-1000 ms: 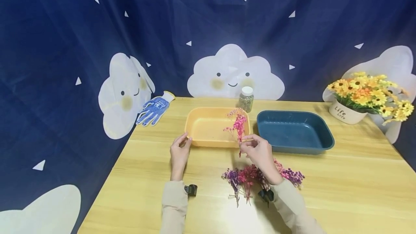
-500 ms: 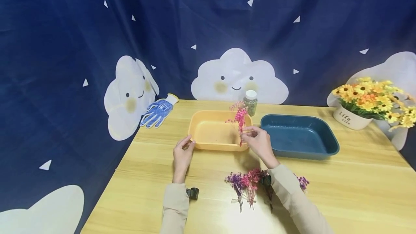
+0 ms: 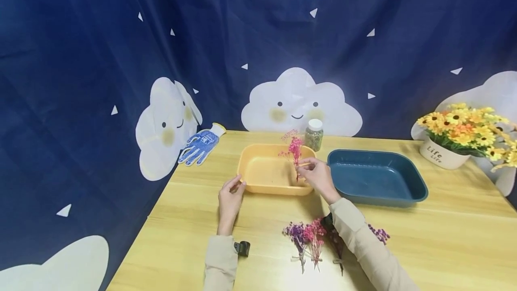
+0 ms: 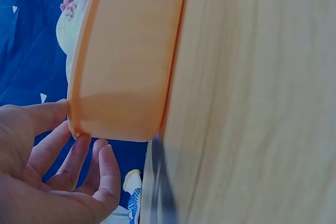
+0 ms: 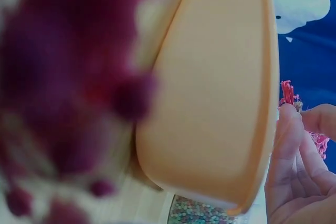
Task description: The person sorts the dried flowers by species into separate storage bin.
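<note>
Thumb and fingertips of my right hand [image 3: 319,178] pinch the stems of a small bunch of pink dried flowers [image 3: 295,148]. The bunch stands upright over the right part of a yellow plastic basin [image 3: 278,190], stems pointing down. My left hand [image 3: 230,199] holds the basin's near left corner; in the left wrist view its thumb and fingers meet the rim. Below my right forearm lie several more dried bunches, among them a purple one [image 3: 298,235] and a pink one [image 3: 314,233]. The sleeve partly hides the others.
A dark blue basin [image 3: 377,178] stands right of the yellow one. Behind them is a white-lidded jar [image 3: 313,136]. A blue work glove [image 3: 202,145] lies at the back left, and a pot of yellow artificial flowers [image 3: 444,154] stands at the right.
The right hand has carried the pink bunch slightly forward and left, further over the yellow basin. My left hand stays at its corner. The head view has tilted a little.
</note>
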Demonstrator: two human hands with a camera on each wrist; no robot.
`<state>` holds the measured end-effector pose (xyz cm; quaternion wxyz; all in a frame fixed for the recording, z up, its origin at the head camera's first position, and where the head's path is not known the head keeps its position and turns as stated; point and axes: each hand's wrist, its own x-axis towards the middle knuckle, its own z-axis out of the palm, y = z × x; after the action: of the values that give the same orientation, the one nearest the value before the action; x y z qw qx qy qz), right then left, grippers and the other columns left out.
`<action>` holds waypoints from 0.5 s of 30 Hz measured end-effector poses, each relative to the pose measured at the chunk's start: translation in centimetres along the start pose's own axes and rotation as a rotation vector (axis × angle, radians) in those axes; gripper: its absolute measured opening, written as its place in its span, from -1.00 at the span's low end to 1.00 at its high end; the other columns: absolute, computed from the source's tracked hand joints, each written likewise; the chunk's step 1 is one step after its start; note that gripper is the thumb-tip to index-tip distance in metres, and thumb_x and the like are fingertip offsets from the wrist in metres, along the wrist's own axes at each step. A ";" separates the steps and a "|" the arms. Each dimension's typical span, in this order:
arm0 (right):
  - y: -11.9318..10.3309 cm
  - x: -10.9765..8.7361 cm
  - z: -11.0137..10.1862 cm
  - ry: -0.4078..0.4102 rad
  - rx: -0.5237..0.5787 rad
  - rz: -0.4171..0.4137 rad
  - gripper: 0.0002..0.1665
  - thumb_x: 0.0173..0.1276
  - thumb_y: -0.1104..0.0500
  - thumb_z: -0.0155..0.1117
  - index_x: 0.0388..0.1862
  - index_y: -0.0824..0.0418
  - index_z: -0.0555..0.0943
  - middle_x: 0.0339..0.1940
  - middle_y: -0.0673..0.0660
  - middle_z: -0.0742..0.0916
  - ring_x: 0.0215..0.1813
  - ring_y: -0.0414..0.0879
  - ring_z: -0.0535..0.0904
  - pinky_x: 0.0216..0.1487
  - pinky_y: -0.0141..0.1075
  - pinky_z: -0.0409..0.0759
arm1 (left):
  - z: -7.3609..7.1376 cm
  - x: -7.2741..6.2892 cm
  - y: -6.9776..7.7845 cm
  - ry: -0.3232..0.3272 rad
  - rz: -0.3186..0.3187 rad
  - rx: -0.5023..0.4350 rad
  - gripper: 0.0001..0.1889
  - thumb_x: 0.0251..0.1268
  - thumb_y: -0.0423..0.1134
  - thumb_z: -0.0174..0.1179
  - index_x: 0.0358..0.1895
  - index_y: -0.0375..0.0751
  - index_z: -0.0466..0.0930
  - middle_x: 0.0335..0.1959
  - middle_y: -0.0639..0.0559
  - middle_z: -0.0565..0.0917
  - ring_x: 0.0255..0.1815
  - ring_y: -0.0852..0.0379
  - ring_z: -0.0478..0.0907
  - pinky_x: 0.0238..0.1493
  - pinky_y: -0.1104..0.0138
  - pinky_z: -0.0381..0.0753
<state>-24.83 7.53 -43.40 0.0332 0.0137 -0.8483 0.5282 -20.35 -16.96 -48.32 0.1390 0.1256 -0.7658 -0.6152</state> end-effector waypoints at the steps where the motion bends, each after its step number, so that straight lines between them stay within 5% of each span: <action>1: 0.1 0.1 0.1 -0.002 -0.002 0.005 -0.74 0.31 0.21 0.28 -0.06 0.29 0.67 -0.27 0.28 0.79 -0.43 -0.13 0.73 -0.43 -0.33 0.70 | 0.0 0.0 -0.1 0.002 0.003 -0.001 -0.64 0.28 -0.34 0.24 0.15 -0.26 0.59 0.22 -0.23 0.55 0.16 -0.15 0.53 0.24 0.09 0.58; 11: 0.2 -0.2 -0.1 -0.023 0.011 -0.016 -0.73 0.36 0.27 0.21 -0.03 0.39 0.66 -0.14 0.35 0.77 -0.20 0.18 0.72 -0.29 -0.18 0.75 | 0.0 -0.1 -0.1 0.005 0.036 0.000 -0.64 0.27 -0.35 0.25 0.14 -0.29 0.60 0.16 -0.24 0.58 0.13 -0.15 0.55 0.24 0.09 0.59; 15: -0.2 -0.8 -0.7 -0.017 0.019 -0.033 -0.75 0.34 0.27 0.24 -0.06 0.37 0.68 -0.16 0.34 0.77 -0.26 0.11 0.73 -0.32 -0.19 0.75 | 0.0 -0.1 -0.1 0.006 0.033 0.010 -0.64 0.28 -0.35 0.24 0.14 -0.28 0.59 0.18 -0.24 0.58 0.13 -0.16 0.55 0.23 0.06 0.59</action>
<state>-23.99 8.02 -42.93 0.0347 0.0323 -0.8431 0.5356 -20.27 -16.96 -48.43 0.1507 0.1155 -0.7703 -0.6087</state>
